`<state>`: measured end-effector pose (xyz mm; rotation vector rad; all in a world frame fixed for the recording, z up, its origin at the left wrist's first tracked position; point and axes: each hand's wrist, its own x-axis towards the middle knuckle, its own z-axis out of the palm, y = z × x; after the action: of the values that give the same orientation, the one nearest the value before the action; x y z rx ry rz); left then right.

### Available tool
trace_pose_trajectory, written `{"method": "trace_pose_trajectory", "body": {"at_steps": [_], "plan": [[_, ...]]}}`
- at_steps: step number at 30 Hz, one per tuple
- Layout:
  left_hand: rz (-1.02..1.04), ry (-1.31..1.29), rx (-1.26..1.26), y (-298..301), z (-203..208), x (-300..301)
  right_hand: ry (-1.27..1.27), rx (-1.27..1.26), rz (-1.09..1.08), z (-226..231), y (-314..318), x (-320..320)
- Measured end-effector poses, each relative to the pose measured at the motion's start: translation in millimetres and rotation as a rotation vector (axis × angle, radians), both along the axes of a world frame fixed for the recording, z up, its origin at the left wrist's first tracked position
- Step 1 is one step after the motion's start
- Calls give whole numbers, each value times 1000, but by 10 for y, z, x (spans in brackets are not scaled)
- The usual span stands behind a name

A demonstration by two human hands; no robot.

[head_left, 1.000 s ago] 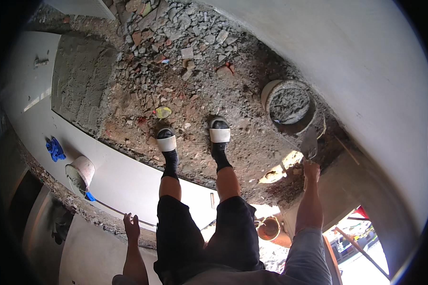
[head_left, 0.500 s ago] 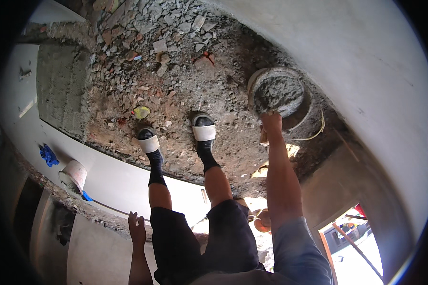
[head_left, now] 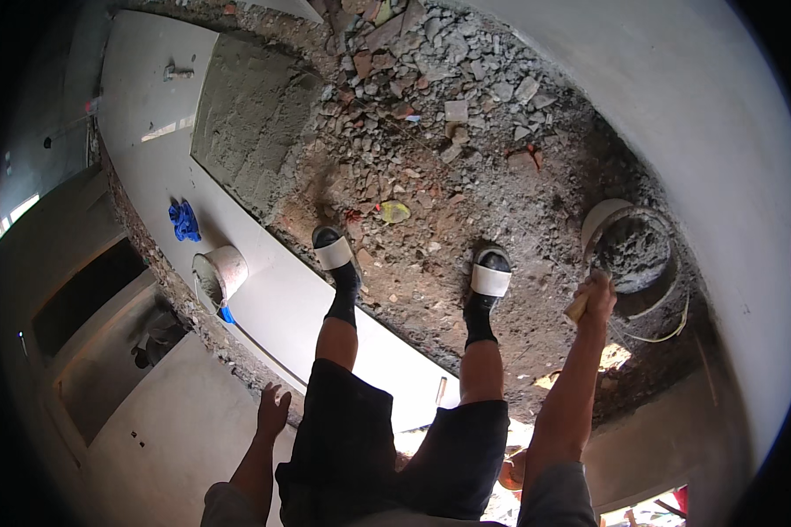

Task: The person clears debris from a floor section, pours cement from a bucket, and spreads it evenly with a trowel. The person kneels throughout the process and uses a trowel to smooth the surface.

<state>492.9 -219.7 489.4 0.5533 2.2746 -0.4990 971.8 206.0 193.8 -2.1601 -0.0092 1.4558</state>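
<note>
My right hand [head_left: 599, 297] is closed around a pale wooden handle [head_left: 576, 307] at the near rim of a round bucket [head_left: 608, 211]. Wet grey mortar [head_left: 634, 255] fills much of that bucket. The working end of the wooden-handled tool is hidden, so its kind does not show. Low on the left, my left hand [head_left: 274, 411] hangs with fingers apart and nothing in it. My feet, in sandals with white straps [head_left: 490, 281], stand apart on the rubble.
Broken stone and brick rubble [head_left: 465, 79] covers the ground ahead. At left, a grey mortar bed [head_left: 246, 114] meets a smooth white slab [head_left: 277, 307] bearing a white bucket [head_left: 228, 270] and crumpled blue plastic [head_left: 184, 220]. A pale wall [head_left: 676, 97] rises on the right.
The view has swung left, so everything appears farther right and slightly lower. My right hand stays at the bucket's rim with the wooden-handled tool. My left hand stays open.
</note>
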Motion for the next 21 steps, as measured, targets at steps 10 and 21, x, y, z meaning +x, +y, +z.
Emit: {"method": "trace_pose_trajectory", "body": {"at_steps": [10,21], "plan": [[209,46,182,-289,-775,-927,-375,190,410,599,-464,-197],[258,263,304,-774,-3494,-2503,-198,190,1194,726,12,-2020]]}}
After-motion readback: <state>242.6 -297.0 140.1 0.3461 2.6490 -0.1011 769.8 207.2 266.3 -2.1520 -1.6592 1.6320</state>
